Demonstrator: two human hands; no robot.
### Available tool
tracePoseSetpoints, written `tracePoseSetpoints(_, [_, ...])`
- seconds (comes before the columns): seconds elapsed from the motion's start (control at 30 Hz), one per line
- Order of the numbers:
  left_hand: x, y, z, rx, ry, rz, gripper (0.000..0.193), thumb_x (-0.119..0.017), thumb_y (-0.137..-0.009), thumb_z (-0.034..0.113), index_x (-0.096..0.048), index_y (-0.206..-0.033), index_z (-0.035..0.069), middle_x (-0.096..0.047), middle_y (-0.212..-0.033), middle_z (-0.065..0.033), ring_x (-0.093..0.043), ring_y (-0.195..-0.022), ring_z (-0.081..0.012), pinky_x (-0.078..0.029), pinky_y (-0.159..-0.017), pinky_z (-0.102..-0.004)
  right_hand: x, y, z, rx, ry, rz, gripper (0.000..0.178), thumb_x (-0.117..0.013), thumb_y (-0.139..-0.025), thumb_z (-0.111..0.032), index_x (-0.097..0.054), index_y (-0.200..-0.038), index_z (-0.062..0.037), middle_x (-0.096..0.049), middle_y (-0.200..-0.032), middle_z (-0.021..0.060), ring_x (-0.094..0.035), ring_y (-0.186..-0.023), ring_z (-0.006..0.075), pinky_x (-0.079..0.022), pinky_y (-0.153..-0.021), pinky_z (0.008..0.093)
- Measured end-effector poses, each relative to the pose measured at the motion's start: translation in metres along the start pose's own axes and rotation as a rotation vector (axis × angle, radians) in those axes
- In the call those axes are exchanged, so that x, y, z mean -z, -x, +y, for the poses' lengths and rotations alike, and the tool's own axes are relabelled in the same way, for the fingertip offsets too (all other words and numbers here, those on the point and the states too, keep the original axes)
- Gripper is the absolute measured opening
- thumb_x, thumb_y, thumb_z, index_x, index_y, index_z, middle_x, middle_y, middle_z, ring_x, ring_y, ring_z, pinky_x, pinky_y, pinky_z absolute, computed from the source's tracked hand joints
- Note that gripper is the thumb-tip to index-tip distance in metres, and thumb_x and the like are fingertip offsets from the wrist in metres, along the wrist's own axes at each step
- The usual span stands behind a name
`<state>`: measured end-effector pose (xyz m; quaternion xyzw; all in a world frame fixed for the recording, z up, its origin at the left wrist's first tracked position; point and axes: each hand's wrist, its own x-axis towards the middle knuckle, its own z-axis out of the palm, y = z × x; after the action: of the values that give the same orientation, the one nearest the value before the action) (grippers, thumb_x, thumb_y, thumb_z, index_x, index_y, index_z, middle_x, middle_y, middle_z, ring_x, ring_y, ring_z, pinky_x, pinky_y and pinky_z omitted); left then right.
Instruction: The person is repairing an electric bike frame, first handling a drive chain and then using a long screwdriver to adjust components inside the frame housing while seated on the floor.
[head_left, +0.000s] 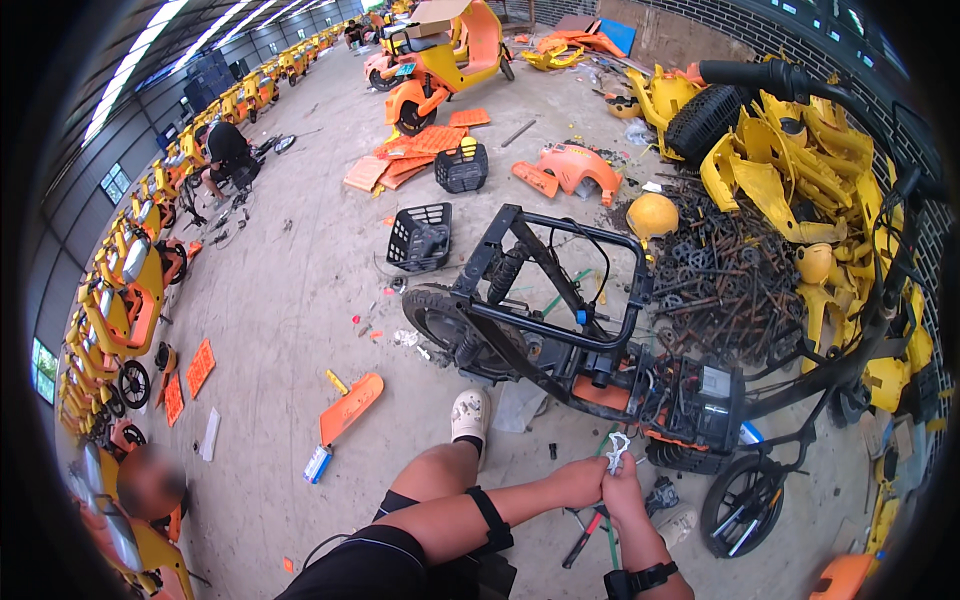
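My two hands are close together in front of a stripped black scooter frame [570,375]. A small silvery-white openwork piece [618,450], like a bracket or clip, sticks up from my right hand [625,488], which is closed on it. Against it presses my left hand [578,484], its fingers curled; what they grip is hidden. Just beyond my hands is the frame's exposed wiring and black box [700,400]. On the floor near my right wrist lie a dark power tool [662,495] and a red-and-black handled tool [583,540].
A heap of rusty metal parts [725,270] and yellow body panels [770,180] lies to the right. Black baskets [420,237] and orange panels [410,150] are on the floor ahead. Scooters line the left wall, where a person [225,150] crouches; another person [150,480] is nearer.
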<state>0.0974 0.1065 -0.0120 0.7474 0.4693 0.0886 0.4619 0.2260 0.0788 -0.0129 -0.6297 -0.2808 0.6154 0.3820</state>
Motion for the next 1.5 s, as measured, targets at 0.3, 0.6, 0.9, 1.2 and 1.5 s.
tracePoseSetpoints(0.3, [-0.012,-0.002,0.007,0.105,0.212,0.041,0.039,-0.059,-0.085,0.023,-0.055,-0.113,-0.004,-0.059,-0.114,-0.0291,-0.057,-0.109,-0.0441,-0.046,-0.094,-0.0462,-0.001,0.007,-0.014,-0.188,-0.345,0.018,0.045,-0.054,-0.085,0.002,-0.048,-0.129,-0.0037,-0.059,-0.1,0.0055,-0.058,-0.089,0.0167,-0.048,-0.076,0.0295])
tracePoseSetpoints(0.6, [-0.019,0.002,-0.005,0.051,0.297,0.061,0.038,-0.055,-0.093,0.028,-0.054,-0.117,-0.001,-0.061,-0.112,-0.0277,-0.059,-0.106,-0.0413,-0.047,-0.091,-0.0448,0.006,0.001,-0.002,-0.29,-0.564,-0.032,0.036,-0.059,-0.096,-0.036,-0.054,-0.121,-0.0116,-0.059,-0.109,0.004,-0.058,-0.102,0.0214,-0.051,-0.083,0.0424])
tracePoseSetpoints(0.9, [-0.028,-0.004,-0.011,0.117,0.435,0.177,0.028,-0.049,-0.1,0.026,-0.054,-0.112,0.001,-0.067,-0.092,-0.0165,-0.067,-0.077,-0.0249,-0.053,-0.069,-0.0375,0.006,0.017,-0.021,-0.169,-0.248,-0.009,0.035,-0.056,-0.099,-0.035,-0.056,-0.125,-0.0128,-0.058,-0.104,-0.0005,-0.056,-0.096,0.0138,-0.049,-0.079,0.0378])
tracePoseSetpoints(1.2, [-0.005,0.003,0.03,0.318,0.931,-0.019,0.031,-0.043,-0.104,0.032,-0.056,-0.097,0.004,-0.053,-0.069,-0.0023,-0.05,-0.056,-0.0129,-0.041,-0.052,-0.028,0.028,0.003,-0.003,-0.18,-0.445,-0.137,0.032,-0.049,-0.103,-0.035,-0.055,-0.12,-0.0091,-0.058,-0.08,0.0046,-0.059,-0.064,0.0183,-0.05,-0.059,0.0346])
tracePoseSetpoints(1.5, [-0.007,-0.001,0.047,0.359,0.77,-0.178,0.015,-0.053,-0.098,0.022,-0.053,-0.093,0.009,-0.05,-0.069,0.0009,-0.043,-0.051,-0.0091,-0.034,-0.045,-0.0263,0.032,-0.011,-0.017,-0.055,-0.559,-0.009,0.037,-0.053,-0.097,-0.005,-0.05,-0.134,-0.0069,-0.067,-0.102,0.0165,-0.065,-0.094,0.0223,-0.054,-0.084,0.0332])
